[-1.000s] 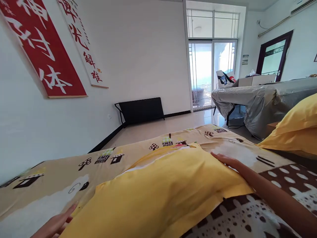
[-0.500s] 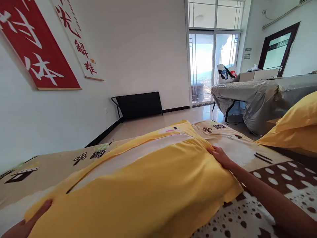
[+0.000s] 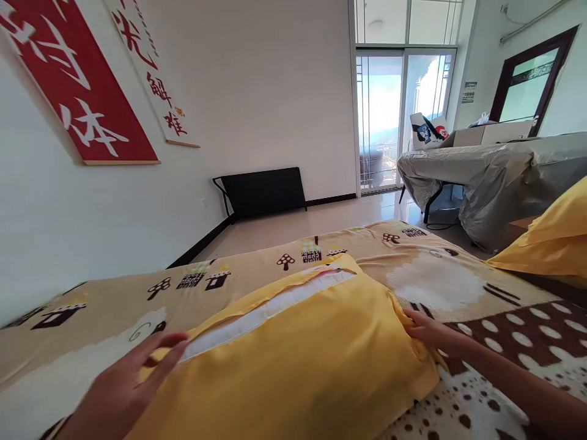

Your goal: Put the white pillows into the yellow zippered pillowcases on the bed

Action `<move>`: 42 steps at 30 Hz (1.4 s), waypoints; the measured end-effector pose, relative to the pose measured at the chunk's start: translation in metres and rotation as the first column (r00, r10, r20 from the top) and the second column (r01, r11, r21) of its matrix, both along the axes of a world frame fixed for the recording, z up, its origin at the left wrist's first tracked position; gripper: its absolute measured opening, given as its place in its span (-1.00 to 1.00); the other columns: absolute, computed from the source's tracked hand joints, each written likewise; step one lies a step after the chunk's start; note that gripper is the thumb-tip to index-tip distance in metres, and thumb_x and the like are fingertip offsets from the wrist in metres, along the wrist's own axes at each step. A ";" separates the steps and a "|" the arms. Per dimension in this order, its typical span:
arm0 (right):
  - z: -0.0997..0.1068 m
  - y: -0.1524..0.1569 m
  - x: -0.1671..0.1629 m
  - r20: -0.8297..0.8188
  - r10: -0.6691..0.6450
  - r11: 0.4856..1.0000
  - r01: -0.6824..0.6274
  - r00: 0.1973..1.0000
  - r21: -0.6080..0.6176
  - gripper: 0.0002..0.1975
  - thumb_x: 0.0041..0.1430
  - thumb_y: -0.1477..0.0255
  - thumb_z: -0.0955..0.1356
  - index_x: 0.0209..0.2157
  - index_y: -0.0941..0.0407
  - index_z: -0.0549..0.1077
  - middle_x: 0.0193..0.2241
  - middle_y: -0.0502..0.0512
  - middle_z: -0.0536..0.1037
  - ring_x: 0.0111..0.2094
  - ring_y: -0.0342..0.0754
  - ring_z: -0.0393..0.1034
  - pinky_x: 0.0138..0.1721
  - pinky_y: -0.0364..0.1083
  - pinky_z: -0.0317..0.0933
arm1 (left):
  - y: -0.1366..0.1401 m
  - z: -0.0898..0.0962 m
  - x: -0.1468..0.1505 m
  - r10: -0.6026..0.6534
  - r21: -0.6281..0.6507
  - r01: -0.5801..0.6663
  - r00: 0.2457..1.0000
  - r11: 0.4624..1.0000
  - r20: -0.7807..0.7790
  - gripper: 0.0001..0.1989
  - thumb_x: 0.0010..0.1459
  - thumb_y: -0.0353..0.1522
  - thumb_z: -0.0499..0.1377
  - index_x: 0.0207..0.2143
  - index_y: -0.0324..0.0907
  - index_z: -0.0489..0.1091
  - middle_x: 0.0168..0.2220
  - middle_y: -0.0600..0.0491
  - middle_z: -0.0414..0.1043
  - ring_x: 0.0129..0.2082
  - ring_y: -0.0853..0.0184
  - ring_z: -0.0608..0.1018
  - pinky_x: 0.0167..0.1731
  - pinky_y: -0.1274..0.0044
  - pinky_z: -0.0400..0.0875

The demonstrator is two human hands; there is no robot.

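A yellow pillowcase (image 3: 298, 360) lies in front of me on a patterned blanket (image 3: 257, 267). Along its top runs a long gap, where a white pillow (image 3: 270, 310) shows inside. At the left end of that gap, my left hand (image 3: 131, 379) is closed on the pillowcase edge, thumb and fingers pinching the cloth. My right hand (image 3: 426, 331) grips the right side of the pillowcase, its fingers partly sunk into the fabric folds.
Another yellow cloth item (image 3: 545, 244) sits at the right edge on the blanket. Behind it stands a table under a grey plastic cover (image 3: 490, 177) with boxes on top. A black folded frame (image 3: 261, 192) leans against the far wall.
My left hand has moved right and up to the end of the gap. The pillowcase looks shorter and more bunched, and its far edge has dropped toward me. My right hand still holds its side.
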State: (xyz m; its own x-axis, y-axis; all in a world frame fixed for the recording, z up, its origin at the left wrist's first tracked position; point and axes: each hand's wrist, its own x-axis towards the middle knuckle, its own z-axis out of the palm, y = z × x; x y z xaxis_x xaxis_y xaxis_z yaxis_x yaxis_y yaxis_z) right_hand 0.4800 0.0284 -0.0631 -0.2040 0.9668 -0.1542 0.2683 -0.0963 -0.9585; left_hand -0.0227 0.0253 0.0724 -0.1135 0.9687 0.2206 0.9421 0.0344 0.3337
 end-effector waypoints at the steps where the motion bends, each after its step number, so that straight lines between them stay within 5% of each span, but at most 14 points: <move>1: 0.002 0.002 -0.008 0.044 -0.008 0.994 0.003 0.999 0.107 -0.54 -0.03 0.20 0.35 -0.03 -0.04 0.42 -0.06 0.10 0.50 0.00 0.15 0.35 -0.01 0.06 0.24 | 0.005 0.006 0.033 -0.139 0.004 0.139 0.990 0.990 -0.002 -0.49 0.08 0.05 -0.08 -0.13 -0.06 0.37 -0.18 0.06 0.52 -0.21 0.17 0.54 -0.27 0.45 0.41; 3: 0.003 0.007 -0.012 0.141 -0.056 0.969 0.020 0.988 0.245 -0.55 -0.03 0.19 0.33 -0.08 0.02 0.45 -0.09 0.13 0.52 -0.05 0.16 0.37 -0.04 0.06 0.25 | 0.015 0.012 0.093 -0.352 -0.017 0.352 0.934 0.936 -0.059 -0.44 0.12 0.03 -0.11 -0.02 -0.10 0.33 0.04 -0.02 0.39 0.01 0.13 0.43 -0.04 0.39 0.29; 6: -0.007 0.010 0.019 0.286 -0.222 0.954 0.148 0.932 0.260 -0.56 0.00 0.13 0.28 -0.19 0.14 0.48 -0.21 0.18 0.56 -0.18 0.15 0.42 -0.17 0.02 0.28 | 0.029 0.005 0.137 -0.415 -0.138 0.406 0.908 0.903 -0.049 -0.46 0.16 0.00 -0.16 -0.10 -0.17 0.35 -0.09 -0.09 0.46 -0.11 0.13 0.47 -0.18 0.40 0.31; 8: -0.019 0.007 0.049 0.411 -0.340 0.933 0.248 0.846 0.262 -0.57 0.00 0.13 0.28 -0.23 0.17 0.48 -0.25 0.21 0.56 -0.20 0.15 0.42 -0.19 0.00 0.27 | 0.036 -0.007 0.135 -0.447 -0.142 0.443 0.895 0.886 0.003 -0.50 0.17 -0.01 -0.17 -0.29 -0.17 0.37 -0.26 -0.04 0.48 -0.26 0.19 0.49 -0.28 0.45 0.29; 11: -0.026 0.001 0.073 0.627 -0.349 0.934 0.202 0.696 0.295 -0.66 0.08 0.23 0.27 -0.20 0.15 0.45 -0.25 0.21 0.56 -0.18 0.13 0.42 -0.18 -0.03 0.23 | 0.037 -0.020 0.114 -0.416 -0.144 0.420 0.907 0.896 0.064 -0.48 0.17 0.01 -0.19 -0.48 -0.17 0.32 -0.46 0.04 0.42 -0.42 0.26 0.45 -0.39 0.51 0.25; 14: -0.007 0.003 0.066 0.772 -0.371 0.926 0.140 0.517 0.351 -0.70 0.17 0.39 0.21 -0.10 0.16 0.41 -0.25 0.26 0.55 -0.18 0.15 0.42 -0.18 0.01 0.20 | 0.029 -0.012 0.102 -0.415 -0.213 0.418 0.908 0.883 0.060 -0.47 0.13 0.04 -0.16 -0.50 -0.16 0.32 -0.48 0.06 0.40 -0.45 0.27 0.43 -0.45 0.53 0.22; 17: 0.018 0.008 0.045 0.726 -0.567 0.813 0.125 0.390 0.568 -0.63 0.22 0.41 0.18 0.02 0.19 0.34 -0.08 0.37 0.46 -0.05 0.21 0.33 -0.05 0.10 0.12 | 0.025 0.001 0.102 -0.438 -0.265 0.429 0.898 0.864 0.024 -0.53 0.08 0.03 -0.06 -0.43 -0.16 0.38 -0.41 0.04 0.46 -0.39 0.24 0.46 -0.41 0.54 0.23; 20: 0.014 0.006 0.023 0.652 -0.582 0.736 -0.026 0.486 0.676 -0.49 0.28 0.25 0.11 0.20 0.16 0.15 0.11 0.29 0.32 0.10 0.15 0.20 0.07 0.09 0.06 | 0.029 0.003 0.107 -0.415 -0.229 0.403 0.910 0.886 -0.006 -0.55 0.13 -0.03 -0.09 -0.40 -0.16 0.40 -0.37 0.00 0.49 -0.35 0.21 0.49 -0.35 0.52 0.24; 23: -0.018 -0.004 0.014 0.755 -0.259 0.826 -0.267 0.603 0.497 -0.42 0.30 0.16 0.06 0.28 0.09 -0.01 0.22 0.15 0.17 0.22 0.03 0.05 0.17 0.05 -0.03 | 0.033 -0.006 0.106 -0.387 -0.122 0.384 0.922 0.915 -0.005 -0.56 0.15 -0.05 -0.10 -0.34 -0.16 0.41 -0.33 -0.01 0.50 -0.31 0.21 0.48 -0.30 0.51 0.24; 27: -0.049 -0.014 0.029 0.791 -0.141 0.886 -0.281 0.595 0.369 -0.46 0.32 0.20 0.00 0.27 0.05 0.01 0.26 0.10 0.07 0.27 -0.01 -0.06 0.21 0.09 -0.13 | 0.029 -0.009 0.097 -0.327 -0.096 0.327 0.945 0.940 0.013 -0.57 0.12 -0.02 -0.07 -0.53 -0.15 0.30 -0.51 0.07 0.41 -0.46 0.28 0.44 -0.43 0.54 0.22; 31: -0.017 -0.012 0.037 0.845 -0.194 0.899 -0.254 0.499 0.357 -0.53 0.28 0.41 0.09 0.19 0.09 0.20 0.20 0.22 0.20 0.22 0.09 0.06 0.14 0.18 -0.06 | 0.020 0.011 0.086 -0.263 -0.090 0.269 0.962 0.959 0.072 -0.53 0.05 0.05 -0.03 -0.63 -0.15 0.17 -0.66 0.15 0.17 -0.61 0.39 0.28 -0.58 0.57 0.13; 33: 0.018 -0.010 0.023 0.820 -0.288 0.848 -0.266 0.495 0.458 -0.53 0.24 0.48 0.12 0.19 0.13 0.19 0.19 0.27 0.21 0.22 0.09 0.05 0.12 0.18 -0.05 | 0.015 0.024 0.083 -0.243 -0.129 0.254 0.965 0.959 0.098 -0.51 0.01 0.07 -0.01 -0.62 -0.15 0.19 -0.69 0.17 0.10 -0.65 0.42 0.19 -0.64 0.58 0.05; 37: 0.080 -0.002 -0.041 0.709 -0.273 0.626 -0.439 0.651 0.644 -0.46 0.31 0.25 0.11 0.27 0.07 -0.02 0.25 0.20 0.10 0.27 0.01 -0.09 0.16 0.10 -0.09 | 0.002 0.046 0.082 -0.285 -0.263 0.319 0.945 0.911 0.160 -0.51 -0.04 0.08 0.03 -0.63 -0.16 0.22 -0.72 0.18 0.05 -0.65 0.45 0.10 -0.64 0.60 -0.07; 42: 0.085 0.015 -0.116 0.702 -0.218 0.470 -0.558 0.677 0.684 -0.37 0.26 0.06 0.11 0.24 0.10 0.03 0.16 0.25 0.25 0.19 0.05 0.06 0.13 0.11 -0.08 | -0.031 0.057 0.078 -0.313 -0.313 0.339 0.940 0.887 0.132 -0.53 -0.02 0.08 0.01 -0.59 -0.13 0.26 -0.69 0.16 0.17 -0.62 0.38 0.22 -0.63 0.58 0.05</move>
State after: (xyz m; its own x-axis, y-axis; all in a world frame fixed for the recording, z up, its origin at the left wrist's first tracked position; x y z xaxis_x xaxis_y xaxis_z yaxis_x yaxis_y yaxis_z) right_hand 0.3640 0.0434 0.0222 -0.6034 0.6309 0.4876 0.6951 0.7159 -0.0660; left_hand 0.0550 -0.0059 0.1291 0.2180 0.9696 -0.1112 0.8915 -0.1515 0.4270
